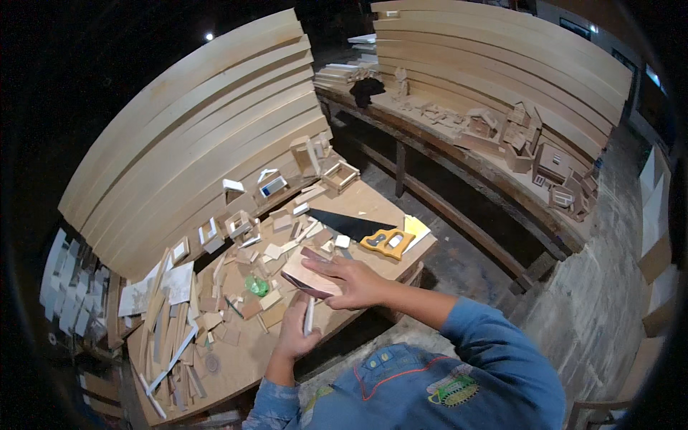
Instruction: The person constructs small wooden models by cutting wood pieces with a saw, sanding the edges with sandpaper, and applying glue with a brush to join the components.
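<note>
My right hand (356, 281) lies flat on a thin rectangular wooden piece (309, 278) with a dark edge, pressing it onto the workbench (244, 365). My left hand (296, 333) is closed around a slim white stick-like tool (309, 317), held upright against the near edge of that piece. Both blue-sleeved forearms enter from the lower edge. A handsaw (358, 231) with a dark blade and yellow handle rests just beyond my right hand.
Wood offcuts, strips and small frames cover the bench's left side, with a green object (256, 287) among them. Long planks (208, 136) lean behind. A second bench (494, 161) at right carries small wooden model houses. Stone floor lies between.
</note>
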`<state>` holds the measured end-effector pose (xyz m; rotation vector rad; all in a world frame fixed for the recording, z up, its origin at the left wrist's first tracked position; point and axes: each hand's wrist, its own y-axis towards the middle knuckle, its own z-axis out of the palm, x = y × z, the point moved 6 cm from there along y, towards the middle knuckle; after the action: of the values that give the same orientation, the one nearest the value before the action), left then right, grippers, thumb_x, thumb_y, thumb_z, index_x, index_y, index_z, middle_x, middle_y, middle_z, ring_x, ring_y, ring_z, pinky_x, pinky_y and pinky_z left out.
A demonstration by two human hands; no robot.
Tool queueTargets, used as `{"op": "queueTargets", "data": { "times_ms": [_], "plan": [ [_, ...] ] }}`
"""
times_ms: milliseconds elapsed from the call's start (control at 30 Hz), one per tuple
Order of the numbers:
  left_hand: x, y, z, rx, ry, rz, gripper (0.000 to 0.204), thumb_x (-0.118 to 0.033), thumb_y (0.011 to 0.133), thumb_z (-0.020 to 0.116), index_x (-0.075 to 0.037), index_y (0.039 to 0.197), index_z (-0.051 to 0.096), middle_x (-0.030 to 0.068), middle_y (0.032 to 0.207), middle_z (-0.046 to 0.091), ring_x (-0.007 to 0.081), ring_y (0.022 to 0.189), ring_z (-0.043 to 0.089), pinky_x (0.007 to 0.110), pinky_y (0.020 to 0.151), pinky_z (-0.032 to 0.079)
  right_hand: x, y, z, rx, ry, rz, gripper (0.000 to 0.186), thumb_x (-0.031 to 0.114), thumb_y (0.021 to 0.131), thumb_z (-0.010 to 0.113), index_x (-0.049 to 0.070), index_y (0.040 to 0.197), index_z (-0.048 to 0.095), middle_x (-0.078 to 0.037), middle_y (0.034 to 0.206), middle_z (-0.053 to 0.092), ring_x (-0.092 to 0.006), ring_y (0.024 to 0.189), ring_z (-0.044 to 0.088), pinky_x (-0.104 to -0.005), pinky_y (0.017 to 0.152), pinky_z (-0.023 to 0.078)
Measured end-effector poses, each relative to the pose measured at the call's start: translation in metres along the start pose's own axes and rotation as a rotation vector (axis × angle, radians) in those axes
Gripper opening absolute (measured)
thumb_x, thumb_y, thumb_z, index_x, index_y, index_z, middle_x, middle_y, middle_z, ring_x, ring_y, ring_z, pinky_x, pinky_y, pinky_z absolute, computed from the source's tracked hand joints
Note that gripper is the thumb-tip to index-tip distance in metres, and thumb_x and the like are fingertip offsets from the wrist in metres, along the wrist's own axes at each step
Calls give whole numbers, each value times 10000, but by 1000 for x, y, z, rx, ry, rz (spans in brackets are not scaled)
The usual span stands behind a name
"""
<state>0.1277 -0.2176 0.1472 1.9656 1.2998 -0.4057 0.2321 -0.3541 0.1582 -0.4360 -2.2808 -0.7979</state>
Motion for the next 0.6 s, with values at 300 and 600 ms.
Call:
{"op": "queueTargets", "data": {
  "times_ms": [300, 600],
  "plan": [
    [27, -20, 1, -49, -182, -177, 935, -365, 694, 770, 30, 1431, 351, 196, 1293, 514, 338, 1201, 499, 408, 1036, 379, 5, 5, 11, 21, 87, -98, 901, 293, 652, 733, 203, 1480, 390, -227, 1062, 602, -384, 929, 614, -447, 820, 489],
    [-1, -14, 5, -80, -304, -150, 889, -118, 713, 569, -16, 1518, 207, 204, 1469, 376, 327, 1346, 394, 405, 1093, 318, -91, 13, 27, -117, 332, 181, 917, 362, 706, 704, 146, 1510, 319, -134, 1182, 607, -350, 947, 636, -450, 825, 502]
  ]
}}
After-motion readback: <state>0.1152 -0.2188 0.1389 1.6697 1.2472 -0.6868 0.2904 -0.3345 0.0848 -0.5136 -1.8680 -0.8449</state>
